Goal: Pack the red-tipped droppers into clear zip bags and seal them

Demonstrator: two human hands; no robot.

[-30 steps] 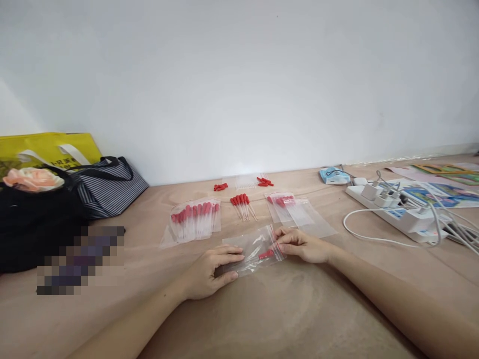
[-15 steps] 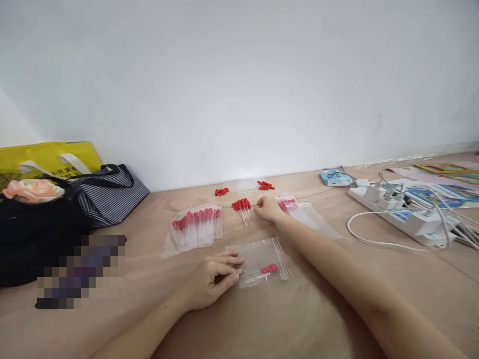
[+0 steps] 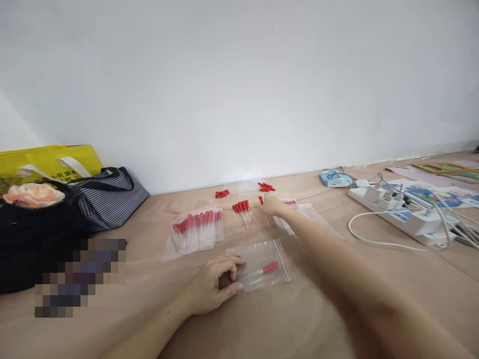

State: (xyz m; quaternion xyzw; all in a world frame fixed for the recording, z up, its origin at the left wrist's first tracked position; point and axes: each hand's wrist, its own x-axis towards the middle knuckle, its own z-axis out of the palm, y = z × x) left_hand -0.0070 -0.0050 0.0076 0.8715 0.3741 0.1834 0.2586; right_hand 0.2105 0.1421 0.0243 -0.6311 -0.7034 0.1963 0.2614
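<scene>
A clear zip bag with a red-striped edge lies in front of me, holding red-bulbed droppers; I cannot count them. My left hand has its curled fingers and thumb on the bag's left end, keeping hold of it. Farther off, my right hand is closed around a single dropper, whose red bulb shows beside the fingers; its stem is mostly hidden. Just left of that hand lies a row of several loose droppers.
Filled dropper bags overlap on the left; more bags lie right. Loose red bulbs and another pile sit near the wall. A corded power strip is right, a striped bag left.
My right hand has shifted slightly right, and one dropper now stands apart from the row beside it. On the zip bag, my left thumb and fingers have spread a little.
</scene>
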